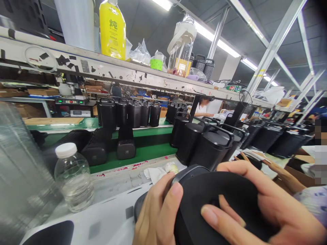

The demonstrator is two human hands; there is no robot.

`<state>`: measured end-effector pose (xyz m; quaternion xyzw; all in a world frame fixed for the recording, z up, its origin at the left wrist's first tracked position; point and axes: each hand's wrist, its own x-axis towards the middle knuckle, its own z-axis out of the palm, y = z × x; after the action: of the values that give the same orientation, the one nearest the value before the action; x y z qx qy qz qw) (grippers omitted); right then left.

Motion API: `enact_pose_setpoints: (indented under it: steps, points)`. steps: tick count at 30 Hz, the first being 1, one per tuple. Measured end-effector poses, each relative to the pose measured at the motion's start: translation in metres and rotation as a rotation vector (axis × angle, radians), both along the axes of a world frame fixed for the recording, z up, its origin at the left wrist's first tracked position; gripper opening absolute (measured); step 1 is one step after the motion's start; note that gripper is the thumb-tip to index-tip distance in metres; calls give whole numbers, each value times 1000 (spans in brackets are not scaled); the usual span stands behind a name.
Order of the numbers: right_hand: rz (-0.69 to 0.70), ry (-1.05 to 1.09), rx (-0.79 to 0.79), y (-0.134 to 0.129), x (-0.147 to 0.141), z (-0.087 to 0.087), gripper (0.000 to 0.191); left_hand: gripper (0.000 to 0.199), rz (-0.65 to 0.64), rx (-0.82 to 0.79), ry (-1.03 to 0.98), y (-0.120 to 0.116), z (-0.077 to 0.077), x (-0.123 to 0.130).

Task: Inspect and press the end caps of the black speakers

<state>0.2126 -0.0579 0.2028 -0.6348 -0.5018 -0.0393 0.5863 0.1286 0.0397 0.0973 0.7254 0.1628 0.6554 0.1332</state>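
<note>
My left hand (159,207) is closed around the edge of a black rounded housing (190,172) at the bottom middle, its thumb against the near side. It resembles the black cylinders with handles standing on the bench. My right hand (270,207) grips a thin, smooth, curved black sheet (204,187) that lies against the housing. The right thumb presses on the sheet's face, and the index finger curls over its upper edge. Part of another finger shows beside the thumb tip. The lower parts of the housing and sheet are cut off by the frame.
A clear bottle with a white cap (74,177) stands at left. Black handled cylinders (213,146) crowd beyond my hands; others stand along the green conveyor (153,148). A shelf (107,64) crosses above, bearing a yellow bottle (112,30). At right, a co-worker's hand (278,166) works.
</note>
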Motion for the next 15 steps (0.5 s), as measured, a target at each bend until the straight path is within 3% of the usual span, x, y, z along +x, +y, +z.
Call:
enact_pose_setpoints:
  steps: [8,12,15]
  points:
    - [1,87,-20,-1,-8,3,32,84,9,40,-74,0,5,2]
    - [-43,38,-31,-1,-5,7,31,77,52,21,-136,-2,7,7]
    - [-89,14,-14,0,-4,11,31,75,16,18,-124,-1,6,7]
